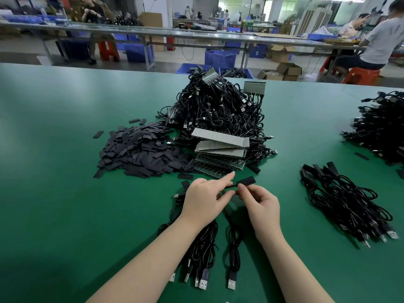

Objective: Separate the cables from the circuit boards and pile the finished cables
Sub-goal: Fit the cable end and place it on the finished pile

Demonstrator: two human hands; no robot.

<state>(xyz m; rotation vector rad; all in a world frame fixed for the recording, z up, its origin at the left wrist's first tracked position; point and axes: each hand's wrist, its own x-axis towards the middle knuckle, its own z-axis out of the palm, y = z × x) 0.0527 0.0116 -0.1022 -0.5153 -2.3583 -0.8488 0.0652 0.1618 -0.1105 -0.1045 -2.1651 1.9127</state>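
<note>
Near the front edge of the surface (54, 149), the left hand (203, 202) and right hand (260, 204) both pinch one cable (246, 181) at its sleeved end; judged step: finishing it, next laying it on the finished pile (345, 200) toward the right edge.

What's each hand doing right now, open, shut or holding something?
Left hand: pinches the thin black cable just behind its end, index finger straight.
Right hand: fingertips pinch the same cable at its flat black rectangular sleeve.
</note>
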